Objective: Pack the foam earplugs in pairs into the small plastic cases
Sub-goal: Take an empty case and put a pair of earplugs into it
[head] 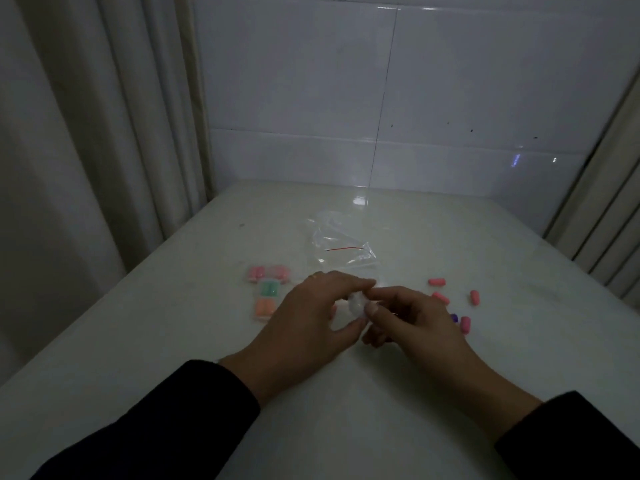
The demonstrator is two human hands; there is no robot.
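Both hands grasp one clear case (pixel 356 304): left hand (pixel 304 317), right hand (pixel 412 317). Judged step: opening or closing it. Loose earplugs (pixel 440 297) lie right of the case; a pair goes in next.

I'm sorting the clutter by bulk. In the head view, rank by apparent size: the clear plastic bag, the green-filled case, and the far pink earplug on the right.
1. clear plastic bag
2. green-filled case
3. far pink earplug
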